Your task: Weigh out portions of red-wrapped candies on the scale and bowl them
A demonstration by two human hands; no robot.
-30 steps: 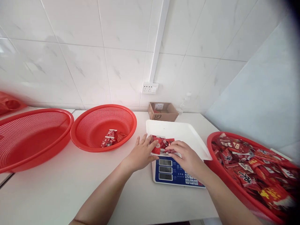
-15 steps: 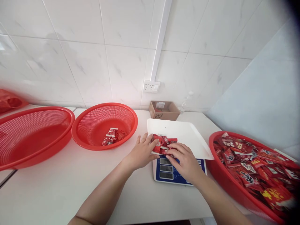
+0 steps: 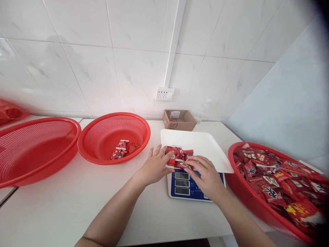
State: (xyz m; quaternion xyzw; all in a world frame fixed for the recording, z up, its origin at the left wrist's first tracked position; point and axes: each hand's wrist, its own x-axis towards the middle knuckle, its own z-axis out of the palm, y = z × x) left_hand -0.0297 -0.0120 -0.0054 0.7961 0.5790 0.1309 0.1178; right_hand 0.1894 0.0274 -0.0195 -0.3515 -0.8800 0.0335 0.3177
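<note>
The cardboard box (image 3: 179, 119) by the wall is showing a black "SF" logo; the scale's (image 3: 191, 184) displays and the packet print are staying unreadable.
</note>
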